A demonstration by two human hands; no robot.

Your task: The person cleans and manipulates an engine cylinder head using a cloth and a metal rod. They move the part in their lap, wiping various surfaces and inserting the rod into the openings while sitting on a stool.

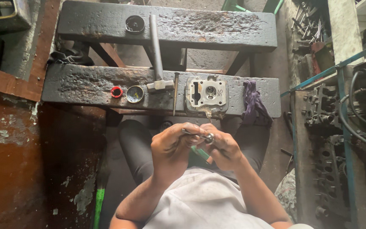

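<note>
- Small metal valve (203,136), thin stem with round head, held over the lap just below the bench (85,87) edge.
- Left hand (172,148) closed on the stem; right hand (223,148) pinches the head end.
- Looks like inspection or hand-fitting; next move needs fine finger control.
- On the bench: cylinder head (206,94), hammer (157,55), thin punch (176,93), red ring (116,92), purple rag (254,101).
- Grimy workshop; engine parts on the rack (327,127) at right.
</note>
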